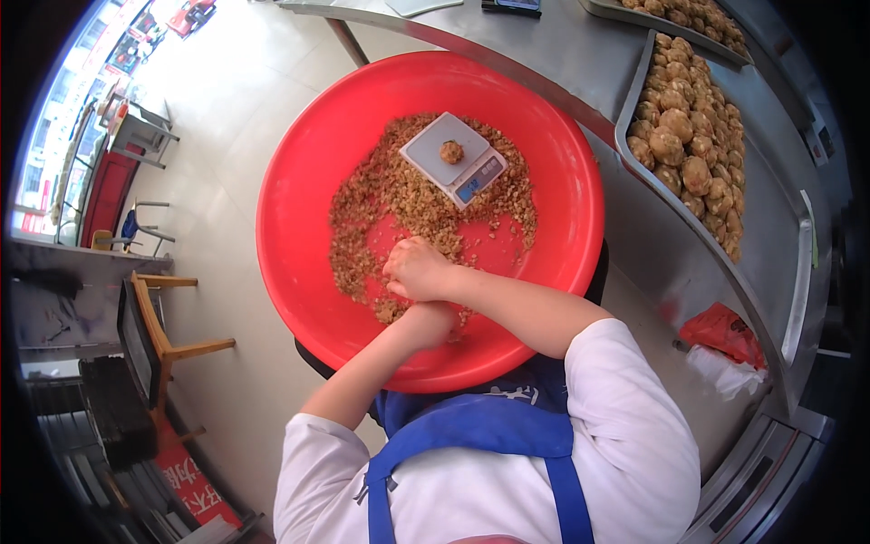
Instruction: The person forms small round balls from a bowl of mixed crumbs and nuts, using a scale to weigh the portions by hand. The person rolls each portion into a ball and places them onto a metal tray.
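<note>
A wide red basin (pixel 288 218) holds a crumbly brown nut-like mixture (pixel 358 227), spread mostly over its far and left parts. On the mixture rests a small white kitchen scale (pixel 426 150) with a lit display, and a round brown ball (pixel 451 152) sits on its plate. Over the near part of the basin my right hand (pixel 417 269) is closed, its fingers curled, with crumbs on it; whatever it holds is hidden. My left hand (pixel 430 324) is just below, against my right wrist, its fingers out of sight.
At right, a metal table carries a tray (pixel 625 136) heaped with brown balls (pixel 680 127), and another loaded tray (pixel 634 18) stands beyond. A red plastic bag (pixel 722 334) lies beneath the table. Wooden chair legs (pixel 195 349) stand at left on the tiled floor.
</note>
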Tool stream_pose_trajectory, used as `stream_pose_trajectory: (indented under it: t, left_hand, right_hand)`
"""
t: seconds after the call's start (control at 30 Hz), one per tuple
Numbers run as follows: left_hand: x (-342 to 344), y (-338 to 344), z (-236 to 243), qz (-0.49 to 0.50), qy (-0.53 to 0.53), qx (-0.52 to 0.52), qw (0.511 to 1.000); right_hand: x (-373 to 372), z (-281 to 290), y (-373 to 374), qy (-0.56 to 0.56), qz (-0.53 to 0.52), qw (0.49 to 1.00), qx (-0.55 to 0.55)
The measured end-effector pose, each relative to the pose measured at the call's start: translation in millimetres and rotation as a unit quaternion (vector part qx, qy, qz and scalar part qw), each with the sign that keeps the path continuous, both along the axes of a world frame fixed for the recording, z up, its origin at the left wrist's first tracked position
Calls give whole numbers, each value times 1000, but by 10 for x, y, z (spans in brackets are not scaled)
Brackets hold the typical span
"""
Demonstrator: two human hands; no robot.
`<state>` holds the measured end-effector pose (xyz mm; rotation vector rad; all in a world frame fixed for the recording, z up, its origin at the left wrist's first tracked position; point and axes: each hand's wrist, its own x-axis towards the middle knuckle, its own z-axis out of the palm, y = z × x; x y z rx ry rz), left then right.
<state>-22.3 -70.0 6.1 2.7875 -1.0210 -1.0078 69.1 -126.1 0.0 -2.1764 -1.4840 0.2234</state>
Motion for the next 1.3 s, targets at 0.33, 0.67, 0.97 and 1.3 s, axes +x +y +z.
stream_pose_trajectory:
  t: [0.33, 0.67, 0.97, 1.3]
  left_hand:
    - [154, 300, 53, 279, 24, -214, 936]
    - [441, 420, 148, 579, 44, -609, 541]
    - [482, 648, 360, 632, 226, -741, 8]
    - [511, 505, 491, 686, 275, -665, 108]
  right_hand:
    - [212, 56, 10, 65, -52, 996, 25]
    - [1347, -147, -105, -8, -295, 952, 77]
    - [67, 377, 72, -22, -162, 962, 220]
    - [19, 499, 59, -98, -44, 985, 133]
